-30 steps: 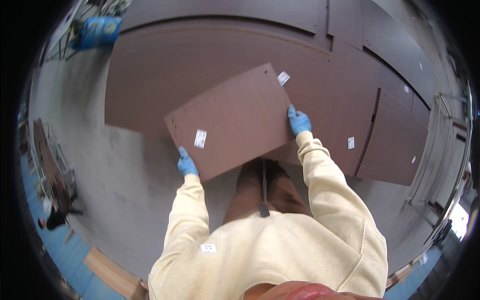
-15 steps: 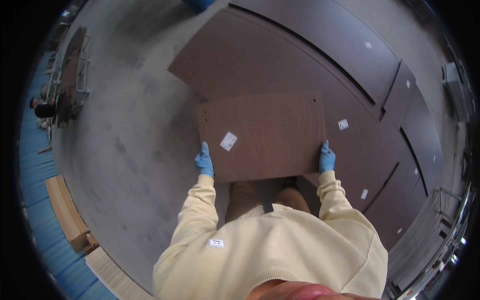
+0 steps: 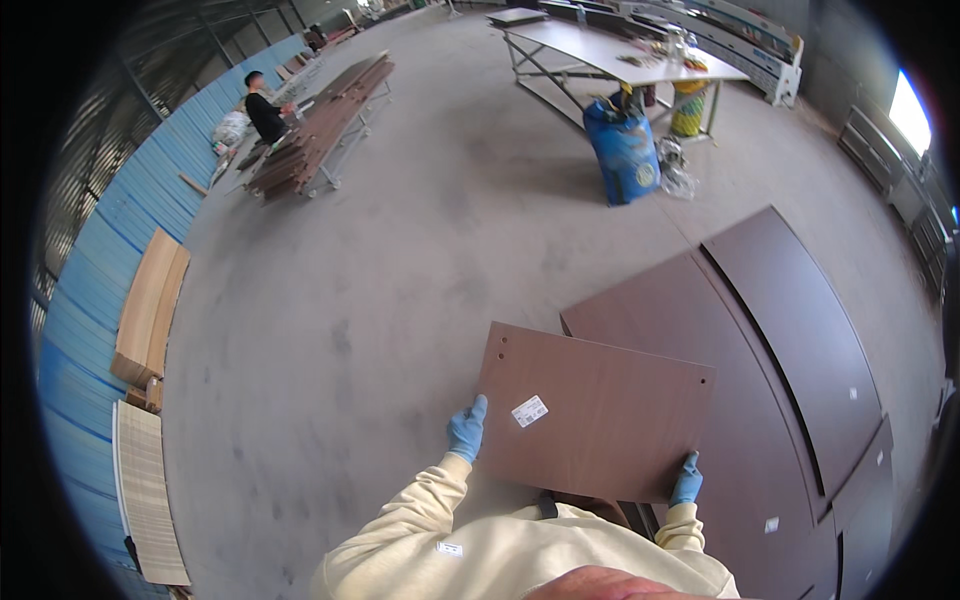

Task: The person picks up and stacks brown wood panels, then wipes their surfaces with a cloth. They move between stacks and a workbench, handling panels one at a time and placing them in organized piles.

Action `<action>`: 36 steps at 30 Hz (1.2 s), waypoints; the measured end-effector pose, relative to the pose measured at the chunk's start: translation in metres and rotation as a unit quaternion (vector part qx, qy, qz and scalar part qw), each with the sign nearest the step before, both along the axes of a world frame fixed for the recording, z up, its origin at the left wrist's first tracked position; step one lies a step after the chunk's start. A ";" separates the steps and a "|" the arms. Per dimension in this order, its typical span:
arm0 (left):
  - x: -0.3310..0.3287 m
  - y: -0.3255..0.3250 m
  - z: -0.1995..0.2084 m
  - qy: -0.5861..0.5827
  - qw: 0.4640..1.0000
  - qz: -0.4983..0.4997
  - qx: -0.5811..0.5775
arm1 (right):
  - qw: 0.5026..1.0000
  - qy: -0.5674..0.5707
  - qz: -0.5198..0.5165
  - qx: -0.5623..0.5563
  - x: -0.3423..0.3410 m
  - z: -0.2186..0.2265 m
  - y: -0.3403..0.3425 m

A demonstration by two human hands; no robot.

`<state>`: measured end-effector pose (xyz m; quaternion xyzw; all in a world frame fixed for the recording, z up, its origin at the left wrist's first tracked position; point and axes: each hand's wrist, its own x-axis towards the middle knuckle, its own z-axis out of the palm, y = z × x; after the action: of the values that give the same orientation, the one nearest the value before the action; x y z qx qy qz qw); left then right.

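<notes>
A brown wooden panel (image 3: 600, 415) is held in front of my body, tilted with its right side lower in the picture. It bears a white label (image 3: 529, 411) and small round holes near two corners. My left hand (image 3: 466, 428), in a blue glove, grips its left edge with the thumb along the side. On the right edge, near the lower corner, my right hand (image 3: 687, 479) is closed in a matching glove. Fingers under the panel are hidden. Beyond and to the right lie large dark brown panels (image 3: 800, 340), some with white labels.
A blue barrel (image 3: 622, 155) stands by a white-topped table (image 3: 610, 52) at the far side. Far left, a person (image 3: 265, 112) is beside a rack of brown boards (image 3: 325, 125). Stacked light boards (image 3: 150, 305) line the blue wall (image 3: 85, 330). Grey floor (image 3: 400, 250) stretches ahead.
The view has lifted and swung left, bringing the table, barrel and far rack into sight. The panel stays in both hands and now appears lower, farther right and more tilted.
</notes>
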<state>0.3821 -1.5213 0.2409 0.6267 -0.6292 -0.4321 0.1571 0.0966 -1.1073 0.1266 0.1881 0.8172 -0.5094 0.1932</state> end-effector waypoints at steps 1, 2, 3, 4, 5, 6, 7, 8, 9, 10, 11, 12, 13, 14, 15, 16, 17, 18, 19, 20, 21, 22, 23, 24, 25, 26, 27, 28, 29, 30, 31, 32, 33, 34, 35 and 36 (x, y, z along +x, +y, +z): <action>-0.014 -0.027 0.007 0.066 0.998 0.004 0.018 | 0.999 -0.003 -0.005 -0.037 -0.019 0.001 -0.030; -0.028 -0.051 0.016 0.112 0.992 0.015 0.053 | 0.997 0.045 0.001 -0.070 -0.038 -0.001 -0.064; -0.038 -0.095 0.033 0.161 0.983 -0.016 0.084 | 0.994 0.082 -0.003 -0.073 -0.049 0.002 -0.112; -0.050 -0.124 0.048 0.197 0.972 -0.034 0.126 | 0.988 0.126 0.005 -0.084 -0.063 0.001 -0.143; -0.062 -0.151 0.068 0.228 0.958 -0.047 0.168 | 0.994 0.105 0.031 -0.022 -0.084 0.005 -0.173; -0.080 -0.185 0.091 0.262 0.938 -0.087 0.210 | 0.991 0.121 0.025 -0.059 -0.103 0.007 -0.214; -0.089 -0.211 0.114 0.288 0.915 -0.116 0.256 | 0.990 0.118 0.015 -0.070 -0.120 0.009 -0.252; -0.094 -0.228 0.136 0.333 0.880 -0.148 0.305 | 0.990 0.116 0.017 -0.075 -0.130 0.013 -0.279; -0.108 -0.253 0.156 0.317 0.879 -0.156 0.321 | 0.995 0.088 0.030 -0.044 -0.149 0.018 -0.311; -0.116 -0.276 0.176 0.316 0.869 -0.176 0.338 | 0.994 0.083 0.039 -0.067 -0.159 0.023 -0.339; -0.125 -0.298 0.191 0.317 0.858 -0.196 0.354 | 0.992 0.080 0.049 -0.084 -0.173 0.026 -0.367; -0.135 -0.321 0.203 0.310 0.860 -0.208 0.348 | 0.990 0.079 0.060 -0.101 -0.189 0.029 -0.397; -0.144 -0.343 0.211 0.302 0.862 -0.220 0.342 | 0.989 0.087 0.076 -0.087 -0.205 0.031 -0.425; -0.153 -0.365 0.215 0.302 0.860 -0.239 0.334 | 0.989 0.096 0.090 -0.074 -0.222 0.030 -0.453; -0.164 -0.386 0.216 0.311 0.856 -0.226 0.347 | 0.988 0.105 0.099 -0.061 -0.237 0.026 -0.481; -0.175 -0.405 0.212 0.326 0.848 -0.219 0.357 | 0.985 0.111 0.123 -0.046 -0.256 0.021 -0.507; -0.184 -0.427 0.209 0.345 0.837 -0.218 0.365 | 0.982 0.112 0.145 -0.031 -0.273 0.015 -0.532; -0.195 -0.454 0.203 0.338 0.842 -0.311 0.282 | 0.980 0.105 0.166 -0.008 -0.287 0.008 -0.553; -0.205 -0.481 0.194 0.333 0.829 -0.405 0.193 | 0.980 0.090 0.176 0.006 -0.303 0.002 -0.575; -0.218 -0.509 0.185 0.348 0.795 -0.482 0.120 | 0.980 0.096 0.168 0.035 -0.307 -0.003 -0.591; -0.233 -0.536 0.178 0.377 0.784 -0.485 0.087 | 0.980 0.109 0.155 0.057 -0.318 -0.003 -0.618; -0.248 -0.563 0.172 0.401 0.757 -0.515 0.033 | 0.981 0.116 0.135 0.080 -0.330 0.001 -0.649; -0.260 -0.588 0.168 0.413 0.749 -0.516 0.047 | 0.987 0.093 0.128 0.027 -0.335 0.015 -0.668; -0.276 -0.604 0.159 0.417 0.740 -0.527 0.036 | 0.978 0.149 0.143 0.022 -0.336 0.029 -0.684; -0.293 -0.619 0.153 0.421 0.730 -0.538 0.025 | 0.943 0.273 0.156 0.107 -0.336 0.046 -0.710; -0.311 -0.633 0.149 0.425 0.720 -0.548 0.013 | 0.896 0.343 0.225 0.170 -0.343 0.067 -0.736; -0.335 -0.656 0.147 0.427 0.693 -0.581 -0.018 | 0.849 0.447 0.251 0.126 -0.346 0.086 -0.761; -0.360 -0.676 0.146 0.448 0.651 -0.610 -0.061 | 0.798 0.527 0.281 0.080 -0.355 0.101 -0.785; -0.389 -0.696 0.147 0.423 0.633 -0.646 -0.047 | 0.781 0.523 0.337 0.063 -0.372 0.110 -0.809; -0.414 -0.704 0.148 0.396 0.662 -0.635 0.036 | 0.766 0.499 0.399 0.073 -0.390 0.110 -0.820; -0.427 -0.702 0.154 0.385 0.675 -0.622 0.100 | 0.726 0.544 0.395 0.144 -0.399 0.103 -0.822; -0.455 -0.709 0.157 0.319 0.704 -0.578 0.263 | 0.756 0.549 0.343 0.095 -0.430 0.086 -0.822; -0.484 -0.717 0.159 0.225 0.735 -0.443 0.461 | 0.791 0.525 0.302 0.092 -0.467 0.067 -0.809; -0.512 -0.725 0.161 0.159 0.748 -0.448 0.463 | 0.809 0.509 0.249 0.158 -0.506 0.043 -0.795; -0.544 -0.735 0.162 0.132 0.744 -0.466 0.461 | 0.896 0.368 0.183 0.169 -0.546 0.019 -0.780; -0.587 -0.739 0.157 0.141 0.730 -0.489 0.456 | 0.921 0.319 0.139 0.176 -0.592 -0.004 -0.760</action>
<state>-0.2052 -2.2600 0.3978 0.1611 -0.5465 -0.7676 -0.2935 -0.4951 -1.8674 0.1222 -0.0688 0.9299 -0.3583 -0.0457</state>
